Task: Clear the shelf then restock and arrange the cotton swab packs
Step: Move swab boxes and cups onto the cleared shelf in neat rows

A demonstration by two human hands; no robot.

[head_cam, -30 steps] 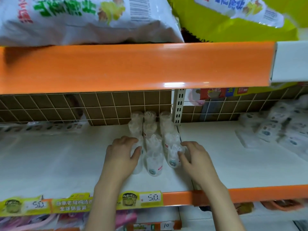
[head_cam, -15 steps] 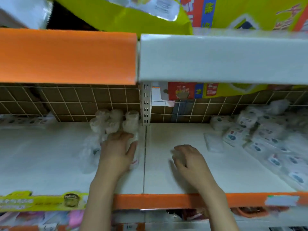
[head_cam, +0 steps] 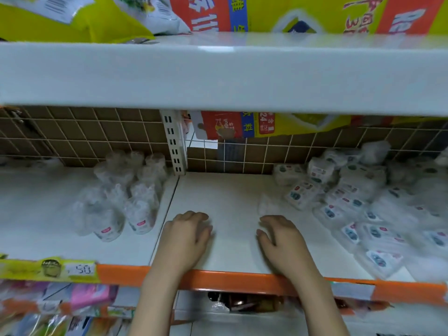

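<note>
White shelf (head_cam: 232, 195) boards are running across your view, backed by a brown wire grid, with the slotted upright post (head_cam: 174, 144) standing at the back where two boards are meeting. Left of that post, clear cotton swab tubs (head_cam: 126, 197) are standing in rows from the grid toward the front edge, and a yellow price tag (head_cam: 51, 269) is sitting on the orange rail below them. Just right of the post line, your left hand (head_cam: 185, 241) is hovering palm down over bare board, fingers loosely curled and holding nothing; the nearest tub is just beside it to the left, not touching. Further right of the post, your right hand (head_cam: 283, 241) is hanging the same way, fingers relaxed and slightly bent, gripping nothing. Well right of the post, flat cotton swab packs (head_cam: 363, 214) are lying in a loose heap from the grid down to the rail; one blurred clear pack is lying just beyond your right fingertips, and you cannot tell whether they are touching it.
</note>
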